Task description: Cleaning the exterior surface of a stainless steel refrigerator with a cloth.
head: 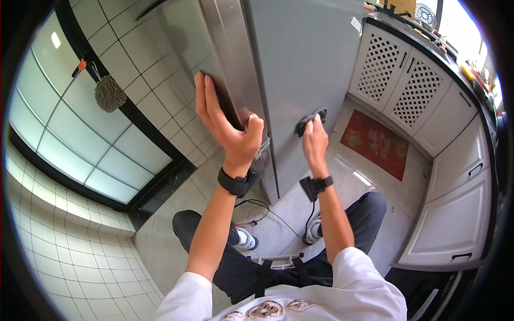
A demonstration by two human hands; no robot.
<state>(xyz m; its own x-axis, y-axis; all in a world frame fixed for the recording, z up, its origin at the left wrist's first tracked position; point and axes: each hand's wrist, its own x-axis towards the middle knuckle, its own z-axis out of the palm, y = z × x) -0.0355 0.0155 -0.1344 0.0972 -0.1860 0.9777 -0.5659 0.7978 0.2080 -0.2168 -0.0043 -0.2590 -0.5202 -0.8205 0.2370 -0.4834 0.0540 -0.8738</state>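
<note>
A tall refrigerator [305,52] stands before me, its grey side panel facing my right. My left hand [240,138] is around the lower part of the refrigerator door [231,48], with the fingers flat along its glossy front and the thumb on the metallic edge. A small metal hinge [263,146] shows just below that thumb. Between the fingers of my right hand [315,142] is a bunched dark cloth [302,126], pressed to the side panel. Part of the cloth is hidden by the fingers.
Black cables [257,204] lie on the tiled floor between my feet. A red mat [375,142] lies at the right, before white cabinets [417,96] with lattice doors. A black-framed glass door [96,144], with a grey duster [109,94] hanging by it, stands left.
</note>
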